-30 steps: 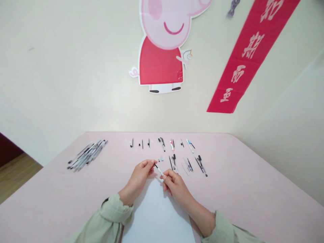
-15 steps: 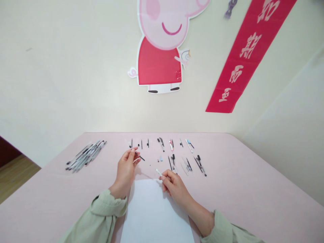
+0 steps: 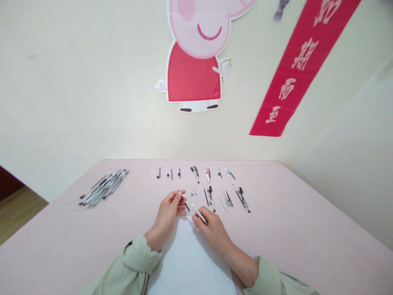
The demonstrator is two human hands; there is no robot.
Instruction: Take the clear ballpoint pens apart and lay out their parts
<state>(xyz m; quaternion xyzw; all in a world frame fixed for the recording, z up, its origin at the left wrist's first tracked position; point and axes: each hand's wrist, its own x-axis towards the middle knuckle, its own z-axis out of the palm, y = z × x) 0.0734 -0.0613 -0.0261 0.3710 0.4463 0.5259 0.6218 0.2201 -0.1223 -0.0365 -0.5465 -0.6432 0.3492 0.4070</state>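
Between the thumb and fingers of my left hand [image 3: 166, 215] is a thin dark pen refill [image 3: 187, 205], its lower end slanting down to the right. My right hand [image 3: 213, 227] pinches a whitish pen barrel [image 3: 200, 214], whose upper end points up and left toward the refill. A small gap separates the two pieces. Both hands are over the top edge of a white sheet of paper [image 3: 188, 262]. Just beyond them lie a few tiny parts, among them a light blue piece [image 3: 195, 191].
On the pink table [image 3: 307, 229], a pile of pens [image 3: 104, 188] lies at the left. Small groups of taken-apart pens, such as a black set [image 3: 242, 200], are laid out in rows toward the back. The wall [image 3: 92, 102] rises behind.
My left hand has moved right and nearer to me with the refill, closer to the right hand. The barrel in my right hand now shows more of its length.
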